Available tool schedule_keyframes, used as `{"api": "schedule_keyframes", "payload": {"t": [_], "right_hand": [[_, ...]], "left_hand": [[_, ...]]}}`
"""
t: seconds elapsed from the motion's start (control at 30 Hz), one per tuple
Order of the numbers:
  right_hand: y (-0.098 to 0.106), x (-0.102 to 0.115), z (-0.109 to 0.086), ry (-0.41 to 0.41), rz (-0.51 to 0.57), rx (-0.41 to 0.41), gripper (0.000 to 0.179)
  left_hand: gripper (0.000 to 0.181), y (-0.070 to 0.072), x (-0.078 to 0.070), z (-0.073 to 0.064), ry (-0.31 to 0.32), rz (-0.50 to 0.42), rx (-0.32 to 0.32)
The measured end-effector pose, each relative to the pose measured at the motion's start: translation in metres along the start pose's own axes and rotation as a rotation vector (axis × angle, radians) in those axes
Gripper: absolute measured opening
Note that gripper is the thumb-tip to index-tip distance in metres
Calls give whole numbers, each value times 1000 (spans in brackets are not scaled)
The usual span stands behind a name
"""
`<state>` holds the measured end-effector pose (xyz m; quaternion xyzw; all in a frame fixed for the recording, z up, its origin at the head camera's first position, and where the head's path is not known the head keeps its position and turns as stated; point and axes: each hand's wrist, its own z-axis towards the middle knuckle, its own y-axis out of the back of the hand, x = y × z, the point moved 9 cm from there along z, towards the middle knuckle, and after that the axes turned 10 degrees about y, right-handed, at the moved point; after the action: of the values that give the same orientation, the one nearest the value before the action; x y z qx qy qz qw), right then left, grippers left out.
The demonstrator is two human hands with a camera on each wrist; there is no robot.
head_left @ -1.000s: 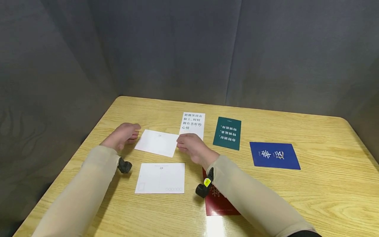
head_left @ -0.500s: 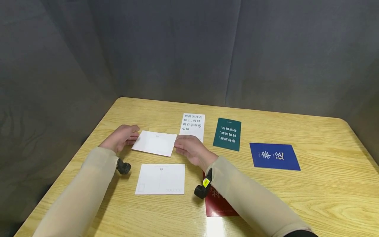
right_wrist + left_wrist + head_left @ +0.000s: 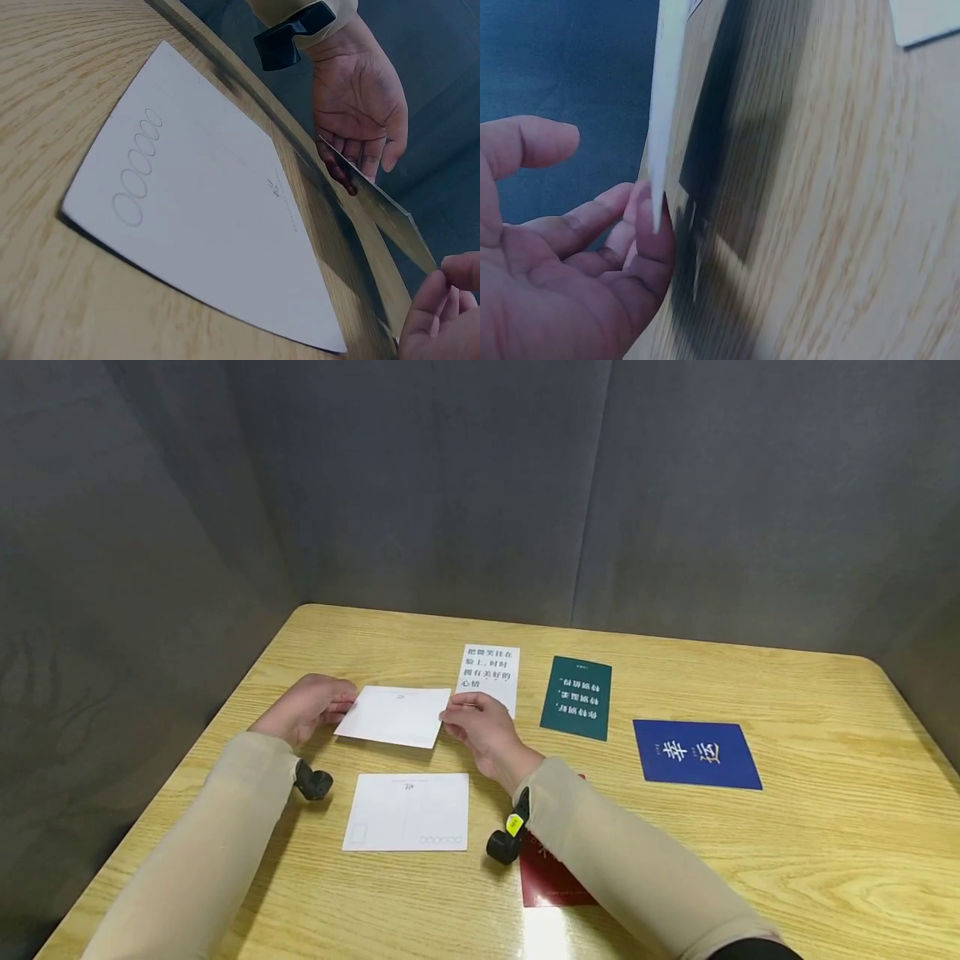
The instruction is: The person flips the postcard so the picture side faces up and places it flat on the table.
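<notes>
A white postcard [image 3: 393, 717] is raised above the table between my two hands, tilted, its shadow on the wood below. My right hand [image 3: 487, 735] pinches its right corner between thumb and fingers, as the right wrist view also shows. At the opposite edge, the fingers of my left hand [image 3: 306, 706] touch the card from below; in the left wrist view the thumb [image 3: 549, 142] stands apart from it. Closer to me, a second white postcard [image 3: 405, 818] with a stamp box and a row of circles lies flat.
Behind my right hand lies a white card with printed characters [image 3: 487, 672]. To its right are a green card [image 3: 576, 697] and a blue card [image 3: 697, 753]. A red card [image 3: 551, 877] is partly hidden under my right sleeve. Grey curtains [image 3: 450, 485] stand behind the wooden table [image 3: 847, 827].
The far white postcard lay flat between my hands a second ago; now it is lifted and tilted. My right hand has closed on its corner, and my left fingers have come to its left edge.
</notes>
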<state>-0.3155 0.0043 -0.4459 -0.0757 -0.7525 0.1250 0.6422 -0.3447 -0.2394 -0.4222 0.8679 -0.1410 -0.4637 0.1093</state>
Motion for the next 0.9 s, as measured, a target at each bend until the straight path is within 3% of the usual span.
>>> {"api": "schedule_keyframes", "payload": {"t": [0.27,0.47,0.73,0.9], "right_hand": [[4,-2,-1,-34,-7,-32,19],[5,-1,-1,-40,-14,-25,20],[-1,8,-3,59,-188,49,18],[0,15,-4,114,-273,41,26]], "left_hand": [[42,2,0,-1,-50,92,-2],[43,4,0,-3,-80,96,16],[46,10,2,-5,-84,81,17],[48,10,2,-6,-104,39,42]]}}
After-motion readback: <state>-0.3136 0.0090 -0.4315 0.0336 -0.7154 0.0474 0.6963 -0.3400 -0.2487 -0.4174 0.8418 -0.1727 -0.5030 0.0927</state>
